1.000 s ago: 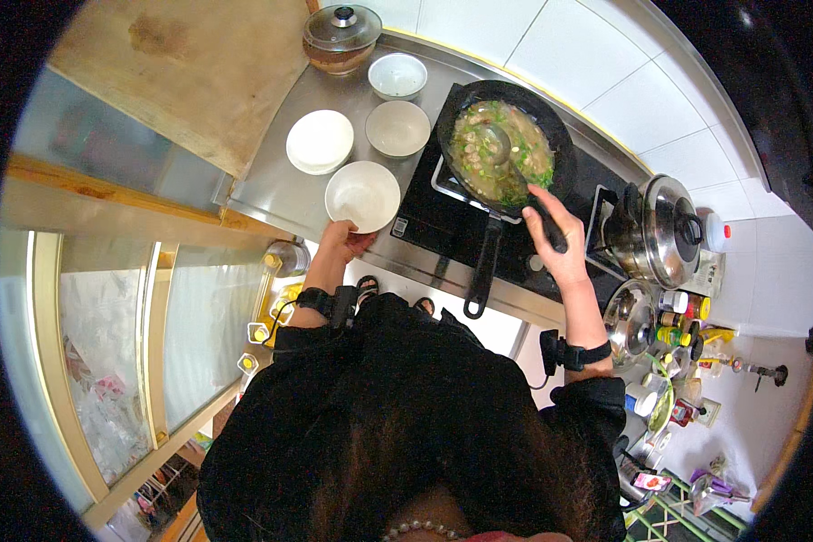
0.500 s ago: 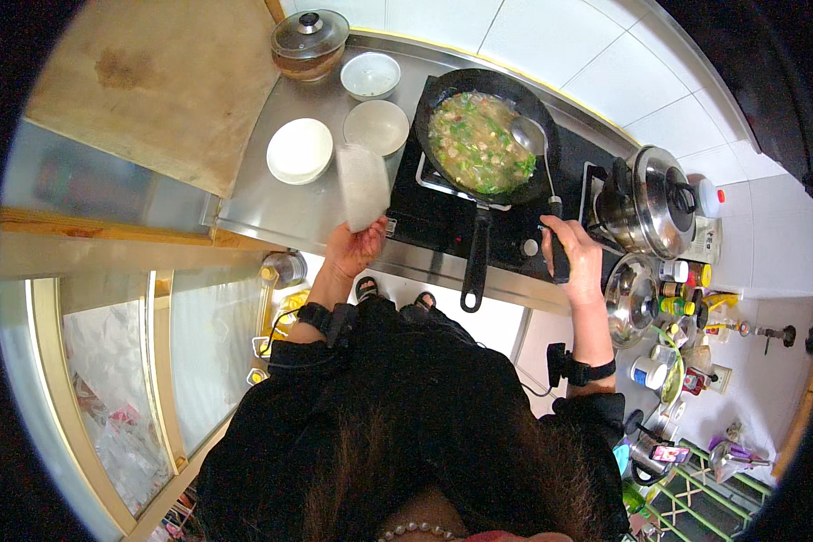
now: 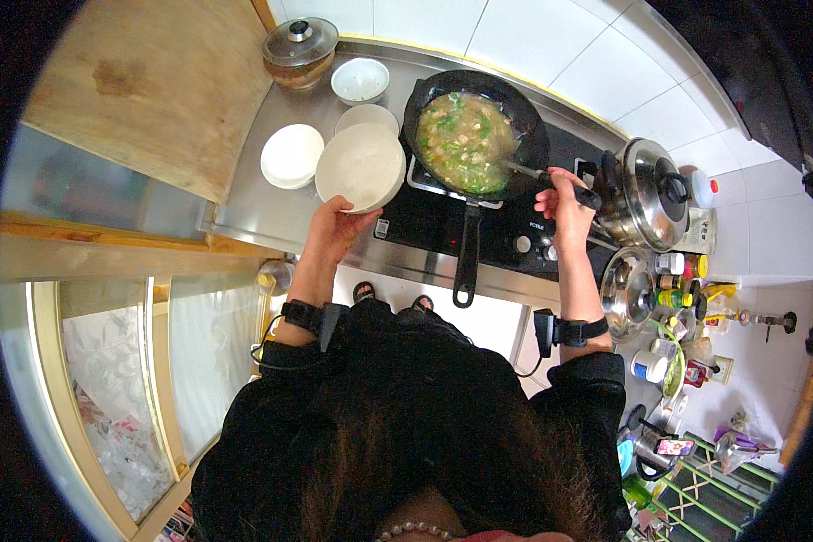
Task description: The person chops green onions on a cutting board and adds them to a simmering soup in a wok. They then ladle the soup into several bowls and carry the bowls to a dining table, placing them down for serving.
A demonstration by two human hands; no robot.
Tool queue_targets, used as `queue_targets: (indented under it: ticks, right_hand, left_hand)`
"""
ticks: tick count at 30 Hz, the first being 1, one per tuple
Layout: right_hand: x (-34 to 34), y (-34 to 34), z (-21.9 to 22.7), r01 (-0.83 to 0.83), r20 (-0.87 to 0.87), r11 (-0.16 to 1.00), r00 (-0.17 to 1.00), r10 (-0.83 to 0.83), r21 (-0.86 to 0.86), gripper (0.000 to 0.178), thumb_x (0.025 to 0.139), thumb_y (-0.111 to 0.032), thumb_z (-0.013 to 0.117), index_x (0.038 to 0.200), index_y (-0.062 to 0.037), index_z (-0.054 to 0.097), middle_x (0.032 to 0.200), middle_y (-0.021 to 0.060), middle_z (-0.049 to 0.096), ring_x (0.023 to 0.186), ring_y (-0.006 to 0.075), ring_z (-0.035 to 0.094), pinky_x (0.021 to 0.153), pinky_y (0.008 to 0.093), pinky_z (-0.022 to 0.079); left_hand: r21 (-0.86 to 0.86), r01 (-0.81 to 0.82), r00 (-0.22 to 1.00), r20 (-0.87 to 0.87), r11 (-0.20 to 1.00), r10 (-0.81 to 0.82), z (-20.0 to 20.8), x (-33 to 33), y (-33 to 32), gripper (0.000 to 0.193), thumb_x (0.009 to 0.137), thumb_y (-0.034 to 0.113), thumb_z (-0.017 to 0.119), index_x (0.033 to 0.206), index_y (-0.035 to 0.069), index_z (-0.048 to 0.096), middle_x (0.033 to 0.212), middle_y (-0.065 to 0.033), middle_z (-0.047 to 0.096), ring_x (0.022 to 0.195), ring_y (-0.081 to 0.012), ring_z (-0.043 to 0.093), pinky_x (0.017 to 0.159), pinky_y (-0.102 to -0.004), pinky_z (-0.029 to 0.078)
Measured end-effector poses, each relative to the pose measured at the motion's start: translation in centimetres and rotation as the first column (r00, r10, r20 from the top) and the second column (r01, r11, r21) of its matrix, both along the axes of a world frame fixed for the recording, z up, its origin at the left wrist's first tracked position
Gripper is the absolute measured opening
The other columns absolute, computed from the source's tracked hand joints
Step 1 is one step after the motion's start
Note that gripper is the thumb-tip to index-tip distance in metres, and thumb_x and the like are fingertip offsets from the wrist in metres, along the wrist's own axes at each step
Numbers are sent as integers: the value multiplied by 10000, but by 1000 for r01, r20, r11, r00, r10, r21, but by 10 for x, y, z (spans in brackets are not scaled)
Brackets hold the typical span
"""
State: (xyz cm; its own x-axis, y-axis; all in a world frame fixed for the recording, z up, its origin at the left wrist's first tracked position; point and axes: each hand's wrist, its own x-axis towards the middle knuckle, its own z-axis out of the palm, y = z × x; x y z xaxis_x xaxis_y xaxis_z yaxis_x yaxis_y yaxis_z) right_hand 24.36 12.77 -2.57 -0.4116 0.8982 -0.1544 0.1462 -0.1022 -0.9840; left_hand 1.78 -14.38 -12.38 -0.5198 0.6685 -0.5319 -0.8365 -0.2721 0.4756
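Note:
My left hand (image 3: pixel 336 226) grips the near rim of a cream bowl (image 3: pixel 361 167), its hollow inside facing up toward me. The bowl is above the counter, left of the wok, and partly covers another pale bowl (image 3: pixel 369 117). My right hand (image 3: pixel 565 206) is closed around the black handle of a ladle (image 3: pixel 535 171). The ladle's head is sunk in the soup (image 3: pixel 465 140), which has green pieces and pale chunks, so its shape is hidden. A black wok (image 3: pixel 526 113) holds this soup on the black cooktop (image 3: pixel 425 221), its long handle toward me.
Left of the held bowl stands a white bowl (image 3: pixel 292 155); farther back are a small bowl (image 3: pixel 360 81) and a glass-lidded pot (image 3: pixel 300 52). A steel pot (image 3: pixel 643 194) sits right of the wok. Nearer are a steel lid (image 3: pixel 628 294) and several jars (image 3: pixel 670 264).
The bowl in my left hand has turned from nearly edge-on to show its inside. My right hand has tilted the ladle over, and its head has gone down into the soup.

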Motion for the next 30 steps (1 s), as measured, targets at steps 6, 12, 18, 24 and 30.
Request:
queue_targets:
  ticks: [6, 12, 18, 24, 30]
  right_hand:
    - [22, 15, 8, 83, -147, 983, 983, -108, -166, 285, 885, -270, 597, 1057, -46, 635, 654, 81, 628, 492, 132, 566, 451, 238, 404]
    - [33, 11, 37, 64, -160, 996, 984, -73, -57, 279, 885, -275, 598, 1028, -38, 632, 639, 74, 621, 484, 128, 562, 444, 230, 395]
    - [36, 11, 56, 75, -105, 996, 991, -79, -43, 268, 872, -270, 586, 1009, -46, 640, 637, 72, 620, 479, 126, 557, 441, 226, 387]
    - [42, 14, 77, 57, -90, 998, 994, -60, -34, 275, 871, -279, 584, 1010, -48, 641, 628, 67, 611, 474, 122, 548, 434, 226, 379]
    - [46, 6, 129, 1, -128, 1000, 992, 0, 6, 290, 886, -293, 565, 1042, -58, 629, 627, 45, 605, 482, 104, 527, 446, 220, 367]
  left_hand:
    - [-38, -20, 960, -279, 999, 9, 32, 4, 3, 691, 759, 121, 567, 1363, -31, 269, 1303, -225, 438, 1123, -364, 534, 896, -469, 552]
    - [-21, -32, 931, -364, 999, 22, 48, 0, 18, 564, 797, 99, 555, 1279, -28, 291, 1264, -219, 434, 1088, -352, 556, 859, -489, 563]
    - [-118, -54, 933, -359, 992, 8, 48, -4, 43, 548, 816, 79, 594, 1236, -49, 266, 1184, -220, 423, 1045, -340, 562, 775, -481, 598]
    - [-169, -103, 902, -431, 980, 20, 53, -3, 64, 600, 800, 110, 652, 1229, -49, 264, 1166, -220, 427, 1016, -320, 567, 688, -438, 621]
    - [-264, -99, 850, -524, 959, -56, 63, 2, 82, 640, 790, 143, 692, 1229, -39, 262, 1161, -224, 437, 987, -296, 580, 639, -371, 625]
